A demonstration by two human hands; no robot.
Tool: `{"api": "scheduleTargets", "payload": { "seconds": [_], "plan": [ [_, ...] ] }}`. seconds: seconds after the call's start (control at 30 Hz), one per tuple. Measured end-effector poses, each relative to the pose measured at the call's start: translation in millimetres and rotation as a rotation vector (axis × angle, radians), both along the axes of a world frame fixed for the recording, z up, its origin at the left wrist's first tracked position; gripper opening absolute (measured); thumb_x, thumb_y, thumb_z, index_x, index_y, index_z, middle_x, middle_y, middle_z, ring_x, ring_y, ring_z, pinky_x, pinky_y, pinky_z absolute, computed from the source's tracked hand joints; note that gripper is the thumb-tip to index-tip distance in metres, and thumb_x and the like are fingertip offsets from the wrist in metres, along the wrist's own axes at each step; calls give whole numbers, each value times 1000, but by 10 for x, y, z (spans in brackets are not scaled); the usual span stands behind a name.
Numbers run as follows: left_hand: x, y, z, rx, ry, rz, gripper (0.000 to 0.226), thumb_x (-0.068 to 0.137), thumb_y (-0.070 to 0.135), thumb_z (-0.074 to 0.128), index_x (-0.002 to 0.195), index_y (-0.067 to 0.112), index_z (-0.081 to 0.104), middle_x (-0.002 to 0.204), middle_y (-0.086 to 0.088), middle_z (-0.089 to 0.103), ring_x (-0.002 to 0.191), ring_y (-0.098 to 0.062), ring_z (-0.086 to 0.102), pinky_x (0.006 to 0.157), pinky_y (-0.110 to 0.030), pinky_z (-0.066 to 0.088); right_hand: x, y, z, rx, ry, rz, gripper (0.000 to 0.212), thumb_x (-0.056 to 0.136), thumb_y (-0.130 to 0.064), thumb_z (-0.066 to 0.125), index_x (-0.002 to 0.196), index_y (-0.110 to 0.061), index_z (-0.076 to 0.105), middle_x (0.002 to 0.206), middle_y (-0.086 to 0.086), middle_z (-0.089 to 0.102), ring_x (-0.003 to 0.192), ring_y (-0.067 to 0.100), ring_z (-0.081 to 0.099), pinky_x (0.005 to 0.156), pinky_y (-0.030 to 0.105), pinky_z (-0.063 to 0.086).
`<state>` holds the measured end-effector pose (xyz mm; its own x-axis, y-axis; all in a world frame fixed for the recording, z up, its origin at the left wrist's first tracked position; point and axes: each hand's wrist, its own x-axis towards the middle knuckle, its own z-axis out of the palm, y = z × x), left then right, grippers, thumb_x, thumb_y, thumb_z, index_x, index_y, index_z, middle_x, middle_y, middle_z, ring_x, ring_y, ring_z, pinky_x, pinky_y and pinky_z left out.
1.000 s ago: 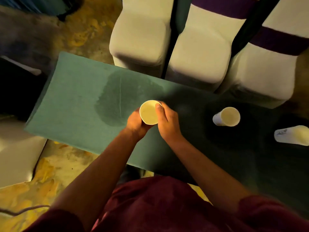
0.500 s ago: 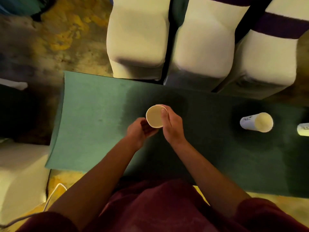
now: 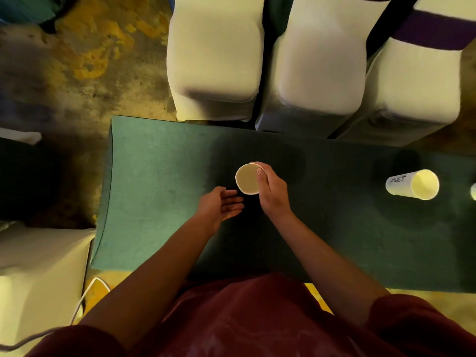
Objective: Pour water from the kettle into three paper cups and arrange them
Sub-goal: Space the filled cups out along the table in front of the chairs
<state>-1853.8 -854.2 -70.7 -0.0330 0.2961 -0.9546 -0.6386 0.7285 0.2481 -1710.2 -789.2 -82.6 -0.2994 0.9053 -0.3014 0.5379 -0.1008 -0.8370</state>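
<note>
1. The person's right hand [image 3: 272, 193] is gripping a pale round paper cup [image 3: 247, 179] at its right side, with the thumb lying over the rim and the fingers curling round the far wall.
2. That cup is sitting near the middle of the long green felt-covered table [image 3: 154, 181], its mouth facing up toward the camera; whether its base is touching the cloth cannot be told from above.
3. The left hand [image 3: 222, 205] is hanging open just beside the cup on its near left, palm turned up, fingers spread loosely, touching nothing.
4. A second white paper cup with dark printed marks [image 3: 411, 185] is standing well apart to the right on the same table.
5. A sliver of a third pale cup [image 3: 473, 191] is showing at the right edge of the view, too cropped to describe.
6. Three white fabric-covered chairs [image 3: 215, 55] are lining the far side of the table, with a purple band [image 3: 432, 32] crossing the rightmost one.
7. The person's dark red sleeves [image 3: 412, 328] are filling the bottom of the view.
</note>
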Motion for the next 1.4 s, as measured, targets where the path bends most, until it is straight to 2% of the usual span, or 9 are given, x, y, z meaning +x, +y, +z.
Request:
{"api": "scheduleTargets", "payload": {
  "seconds": [0.1, 0.33, 0.5, 0.67, 0.8, 0.9, 1.03, 1.17, 1.4],
  "plan": [
    [22, 3, 29, 16, -18, -5, 41, 104, 24, 35, 119, -4, 60, 114, -26, 67, 98, -36, 68, 86, -43, 56, 0, -1, 1, -3, -18, 12, 34, 109, -30, 39, 131, -18, 61, 114, -5, 65, 100, -4, 60, 79, 11, 46],
    [110, -63, 95, 18, -33, -47, 41, 103, 23, 35, 119, -5, 60, 112, -27, 67, 96, -36, 68, 83, -43, 56, 47, 1, 255, -7, -10, -22, 43, 105, -35, 46, 139, -11, 55, 131, 8, 65, 117, 19, 61, 98, 41, 52],
    [424, -116, 174, -18, -73, -191, 40, 102, 24, 36, 118, -4, 60, 114, -28, 66, 95, -36, 67, 83, -43, 55, 356, -141, 586, 67, -6, -124, 49, 104, -38, 47, 145, -12, 49, 145, 8, 57, 129, 9, 54, 101, 16, 43],
    [888, -61, 308, 37, -99, -331, 39, 102, 26, 38, 114, -3, 62, 109, -26, 69, 94, -35, 69, 76, -41, 57, 813, -500, 877, 95, 29, -271, 47, 103, -35, 49, 143, -12, 52, 142, 7, 59, 128, 8, 56, 104, 24, 48],
    [1337, -30, 403, 79, -108, -494, 39, 101, 26, 38, 112, -2, 63, 105, -25, 71, 95, -35, 70, 79, -42, 57, 1269, -762, 1015, 119, 6, -409, 42, 102, -34, 49, 138, -13, 56, 128, -3, 65, 115, -7, 59, 91, 10, 46],
    [1795, -34, 469, 110, -82, -582, 39, 101, 24, 37, 111, -4, 62, 101, -25, 70, 90, -35, 69, 80, -43, 57, 1706, -863, 1144, 165, 1, -497, 38, 102, -30, 52, 135, -12, 59, 119, -9, 65, 106, -17, 58, 89, 11, 47],
    [2637, -80, 570, 154, -53, -637, 36, 100, 21, 38, 109, -4, 61, 96, -24, 69, 85, -34, 68, 81, -44, 55, 2507, -1036, 1313, 210, 57, -604, 41, 100, -35, 52, 135, -15, 60, 123, -5, 67, 111, -5, 62, 87, 6, 45],
    [3511, -155, 671, 203, -29, -677, 36, 101, 22, 39, 112, -4, 62, 103, -25, 69, 92, -36, 68, 85, -45, 56, 3342, -1227, 1443, 235, 83, -630, 37, 101, -32, 53, 135, -18, 59, 127, -6, 65, 112, -12, 59, 90, 6, 44],
    [5082, -103, 816, 300, -33, -689, 37, 100, 21, 40, 115, -5, 61, 110, -27, 68, 96, -37, 68, 83, -44, 56, 4859, -1589, 1664, 269, 66, -765, 31, 104, -20, 55, 133, -13, 61, 129, 3, 67, 117, 8, 63, 97, 21, 50]
  ]
}}
